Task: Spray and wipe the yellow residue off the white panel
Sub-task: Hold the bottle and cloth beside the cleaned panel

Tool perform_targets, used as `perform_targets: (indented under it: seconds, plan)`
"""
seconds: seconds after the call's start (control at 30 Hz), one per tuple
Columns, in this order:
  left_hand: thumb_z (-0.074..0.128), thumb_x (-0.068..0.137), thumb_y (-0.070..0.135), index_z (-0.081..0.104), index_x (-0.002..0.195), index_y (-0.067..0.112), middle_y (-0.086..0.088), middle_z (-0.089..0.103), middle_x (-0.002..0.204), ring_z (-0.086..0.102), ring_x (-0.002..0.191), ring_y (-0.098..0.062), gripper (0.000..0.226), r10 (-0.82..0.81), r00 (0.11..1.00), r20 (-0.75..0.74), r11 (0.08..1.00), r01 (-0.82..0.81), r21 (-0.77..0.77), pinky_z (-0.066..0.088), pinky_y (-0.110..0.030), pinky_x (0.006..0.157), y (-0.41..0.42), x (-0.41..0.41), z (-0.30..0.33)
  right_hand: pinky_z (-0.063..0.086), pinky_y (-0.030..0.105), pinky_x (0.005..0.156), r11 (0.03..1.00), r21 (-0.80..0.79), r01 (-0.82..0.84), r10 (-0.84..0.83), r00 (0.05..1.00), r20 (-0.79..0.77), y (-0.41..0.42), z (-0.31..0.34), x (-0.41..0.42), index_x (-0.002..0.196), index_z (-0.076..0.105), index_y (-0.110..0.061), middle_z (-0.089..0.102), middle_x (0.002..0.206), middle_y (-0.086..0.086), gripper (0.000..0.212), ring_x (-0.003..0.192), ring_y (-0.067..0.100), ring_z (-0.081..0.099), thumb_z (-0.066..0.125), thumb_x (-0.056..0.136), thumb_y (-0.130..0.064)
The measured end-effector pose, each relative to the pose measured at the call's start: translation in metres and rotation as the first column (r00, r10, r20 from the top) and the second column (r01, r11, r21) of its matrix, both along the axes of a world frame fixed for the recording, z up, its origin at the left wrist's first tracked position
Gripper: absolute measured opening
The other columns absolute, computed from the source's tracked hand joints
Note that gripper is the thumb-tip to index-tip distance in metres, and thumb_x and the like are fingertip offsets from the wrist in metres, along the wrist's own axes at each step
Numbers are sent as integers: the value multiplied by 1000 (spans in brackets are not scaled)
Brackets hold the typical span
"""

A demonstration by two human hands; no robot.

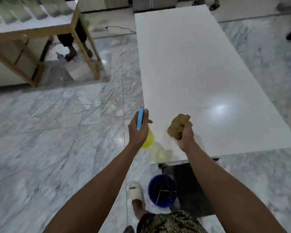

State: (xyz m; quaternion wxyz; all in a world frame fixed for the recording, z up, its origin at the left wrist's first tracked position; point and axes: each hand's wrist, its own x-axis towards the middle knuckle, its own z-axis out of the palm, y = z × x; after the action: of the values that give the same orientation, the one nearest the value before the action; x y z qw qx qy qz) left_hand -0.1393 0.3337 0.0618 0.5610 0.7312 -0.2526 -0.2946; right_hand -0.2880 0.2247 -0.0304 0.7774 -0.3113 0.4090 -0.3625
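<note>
A long white panel lies flat and stretches away from me. Near its front left corner a faint yellowish patch shows on the surface. My left hand grips a spray bottle with a blue head and a clear yellow body, held just over the panel's left edge. My right hand grips a crumpled brown cloth above the panel's front end, a little to the right of the bottle.
A blue bucket stands on the marble floor beneath the panel's front edge, beside my white slipper. A wooden-framed table stands at the back left with a person's legs behind it. A black cable runs across the floor.
</note>
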Motion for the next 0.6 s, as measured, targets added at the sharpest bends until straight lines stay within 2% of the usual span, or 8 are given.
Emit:
perform_targets:
  seconds: [0.13, 0.2, 0.23, 0.3, 0.37, 0.43, 0.5, 0.6]
  plan:
    - [56, 107, 43, 62, 105, 52, 30, 70, 73, 69, 79, -15, 10, -157, 986, -49, 987, 155, -50, 54, -30, 75, -48, 17, 0, 26, 26, 47, 973, -18, 230, -222, 911, -348, 1, 9, -11, 69, 44, -27, 36, 66, -2, 33, 54, 14, 30, 47, 98, -41]
    - [59, 107, 40, 66, 101, 58, 27, 69, 73, 68, 76, -16, 20, -254, 967, -33, 965, 251, -77, 58, -38, 80, -73, 20, -6, 45, 25, 73, 957, -120, 264, -286, 794, -536, 8, 16, -12, 96, 60, -33, 58, 91, -8, 24, 78, 8, 53, 49, 97, -54]
    - [60, 107, 38, 67, 102, 60, 23, 69, 75, 66, 74, -13, 24, -305, 952, -17, 949, 303, -85, 59, -37, 77, -82, 20, -9, 43, 26, 90, 952, -203, 231, -307, 730, -610, 12, 14, -13, 116, 60, -29, 59, 110, -9, 23, 97, 9, 55, 48, 101, -40]
    - [61, 107, 31, 71, 117, 47, 10, 67, 81, 64, 70, -9, 22, -436, 900, 13, 895, 435, -100, 56, -32, 71, -100, 17, -18, 36, 32, 104, 899, -422, 118, -415, 536, -735, 23, 10, -14, 130, 54, -14, 53, 126, -3, 35, 119, 17, 50, 42, 97, -14]
    - [59, 107, 23, 71, 131, 15, -5, 67, 87, 64, 73, -12, 28, -552, 833, 36, 826, 552, -113, 55, -28, 71, -115, 17, -29, 33, 46, 112, 821, -564, -89, -532, 242, -812, 40, 1, -7, 131, 53, -9, 52, 136, 8, 45, 132, 29, 44, 37, 90, -16]
    - [57, 107, 16, 65, 138, 8, 0, 73, 99, 64, 77, -15, 33, -649, 760, 46, 749, 648, -136, 57, -25, 73, -124, 22, -42, 30, 57, 115, 856, -455, -244, -458, 50, -888, 59, -19, 9, 139, 49, -5, 47, 147, 16, 55, 142, 35, 38, 32, 92, -26]
    - [56, 107, 14, 64, 138, 10, 13, 76, 107, 67, 79, -11, 32, -730, 680, 68, 669, 732, -129, 56, -28, 74, -132, 31, -52, 22, 61, 117, 916, -158, -369, -165, 14, -986, 76, -37, 34, 149, 38, -3, 35, 156, 20, 72, 147, 41, 25, 22, 90, -40]
    - [60, 107, 26, 64, 137, 32, 27, 75, 105, 66, 82, -14, 31, -863, 497, 89, 485, 865, -131, 59, -31, 78, -138, 48, -66, -24, 54, 114, 883, 108, -457, 89, -62, -994, 99, -69, 62, 157, 19, -8, 14, 162, 23, 88, 149, 47, 5, 14, 81, -54]
